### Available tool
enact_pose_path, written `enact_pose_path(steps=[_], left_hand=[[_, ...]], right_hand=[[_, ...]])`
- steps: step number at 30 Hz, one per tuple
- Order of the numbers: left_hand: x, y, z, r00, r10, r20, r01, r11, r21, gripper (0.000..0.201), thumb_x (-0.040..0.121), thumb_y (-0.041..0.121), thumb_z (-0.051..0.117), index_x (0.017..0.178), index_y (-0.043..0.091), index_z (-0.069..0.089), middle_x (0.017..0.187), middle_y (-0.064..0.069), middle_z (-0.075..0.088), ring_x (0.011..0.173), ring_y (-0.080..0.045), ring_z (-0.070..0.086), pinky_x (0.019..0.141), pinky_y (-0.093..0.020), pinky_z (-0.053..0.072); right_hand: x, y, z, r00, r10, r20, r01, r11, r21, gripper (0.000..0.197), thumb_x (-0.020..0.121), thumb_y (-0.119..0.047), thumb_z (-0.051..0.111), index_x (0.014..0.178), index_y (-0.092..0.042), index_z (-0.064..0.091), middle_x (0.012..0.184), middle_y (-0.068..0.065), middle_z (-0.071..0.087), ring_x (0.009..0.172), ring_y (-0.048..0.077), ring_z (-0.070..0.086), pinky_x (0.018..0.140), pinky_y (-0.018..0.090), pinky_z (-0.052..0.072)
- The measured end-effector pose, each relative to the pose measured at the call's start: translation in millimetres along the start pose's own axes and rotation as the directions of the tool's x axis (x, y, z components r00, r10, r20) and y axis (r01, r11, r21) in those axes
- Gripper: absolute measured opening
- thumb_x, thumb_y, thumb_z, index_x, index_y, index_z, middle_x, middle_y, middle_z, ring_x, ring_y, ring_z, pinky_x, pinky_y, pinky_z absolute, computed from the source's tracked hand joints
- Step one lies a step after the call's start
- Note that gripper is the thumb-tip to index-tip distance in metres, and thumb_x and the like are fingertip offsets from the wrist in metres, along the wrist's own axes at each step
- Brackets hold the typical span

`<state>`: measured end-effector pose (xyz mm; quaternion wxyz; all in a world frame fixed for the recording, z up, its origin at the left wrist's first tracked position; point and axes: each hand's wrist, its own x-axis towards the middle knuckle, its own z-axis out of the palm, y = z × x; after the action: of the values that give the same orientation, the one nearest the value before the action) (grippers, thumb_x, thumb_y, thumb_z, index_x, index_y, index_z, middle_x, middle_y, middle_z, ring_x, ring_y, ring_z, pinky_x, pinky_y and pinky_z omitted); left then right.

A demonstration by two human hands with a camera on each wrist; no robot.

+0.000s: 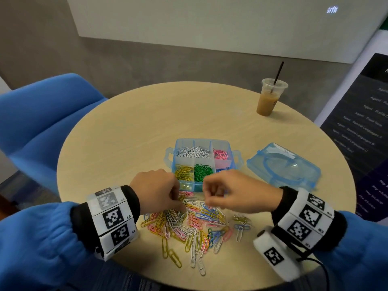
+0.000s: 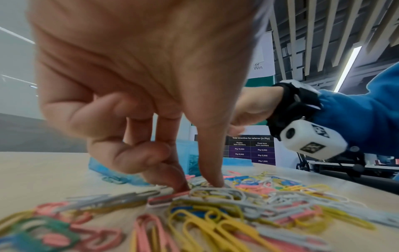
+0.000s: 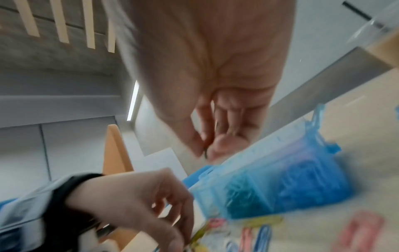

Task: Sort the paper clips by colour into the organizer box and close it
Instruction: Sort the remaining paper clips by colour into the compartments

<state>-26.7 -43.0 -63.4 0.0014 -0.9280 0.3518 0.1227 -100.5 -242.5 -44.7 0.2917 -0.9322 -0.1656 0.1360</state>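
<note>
You are picking through the paper clip pile (image 1: 195, 225) beside the organizer box (image 1: 201, 162).
Your left hand (image 1: 156, 191) is pinching into clips; your right hand (image 1: 228, 191) is curled, its contents unclear.

On the round wooden table (image 1: 130, 127), the translucent blue compartmented organizer box (image 1: 235, 159) sits near the middle, with its detached translucent blue plastic lid (image 1: 283, 166) just beside it toward the right edge. A loose heap of mixed-colour paper clips (image 1: 195, 225) lies between the box and the near edge. A clear plastic cup of iced coffee with a black straw (image 1: 269, 98) stands at the far right edge. A blue upholstered chair (image 1: 42, 120) stands beyond the left edge.
</note>
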Motion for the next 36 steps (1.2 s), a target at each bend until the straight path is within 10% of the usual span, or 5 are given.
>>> enact_pose_path(steps=[5,19,28,36], left_hand=[[1,4,4,1.0,-0.028,-0.003,0.027,0.998,-0.048,0.05,0.072,0.073,0.064,0.086,0.025,0.069,0.083,0.01,0.067,0.076,-0.012,0.061,0.052,-0.023,0.033],[8,16,10,0.995,-0.01,0.097,0.03,0.976,-0.213,0.023,0.079,0.043,0.072,0.089,0.023,0.075,0.084,0.009,0.071,0.075,-0.011,0.063,0.06,-0.024,0.046],[4,3,3,0.989,0.135,0.053,-0.095,0.878,-0.47,0.016,0.087,0.031,0.069,0.081,0.016,0.073,0.071,0.006,0.067,0.056,-0.004,0.049,0.056,-0.019,0.04],[-1,9,-4,0.988,0.129,-0.079,-0.151,0.799,-0.582,0.013,0.083,0.029,0.075,0.074,0.023,0.068,0.051,0.018,0.055,0.048,0.0,0.045,0.048,-0.013,0.031]], right_hand=[[10,12,-18,0.88,0.083,-0.468,-0.083,0.996,0.02,0.003,0.086,-0.018,0.068,0.089,-0.017,0.069,0.084,-0.004,0.067,0.079,0.01,0.06,0.072,0.025,0.049],[1,16,1,0.968,-0.04,-0.246,0.008,0.992,-0.13,0.011,0.088,-0.035,0.064,0.092,-0.027,0.071,0.095,0.0,0.063,0.091,0.014,0.059,0.086,0.04,0.046],[0,6,1,0.958,-0.088,-0.274,0.073,0.995,-0.063,0.008,0.086,-0.024,0.07,0.089,-0.02,0.075,0.085,-0.012,0.066,0.075,0.001,0.061,0.066,0.008,0.039],[14,-5,6,0.981,-0.05,-0.189,0.061,0.997,0.049,0.004,0.082,-0.014,0.075,0.085,-0.011,0.075,0.074,0.0,0.072,0.062,-0.002,0.062,0.061,0.009,0.046]])
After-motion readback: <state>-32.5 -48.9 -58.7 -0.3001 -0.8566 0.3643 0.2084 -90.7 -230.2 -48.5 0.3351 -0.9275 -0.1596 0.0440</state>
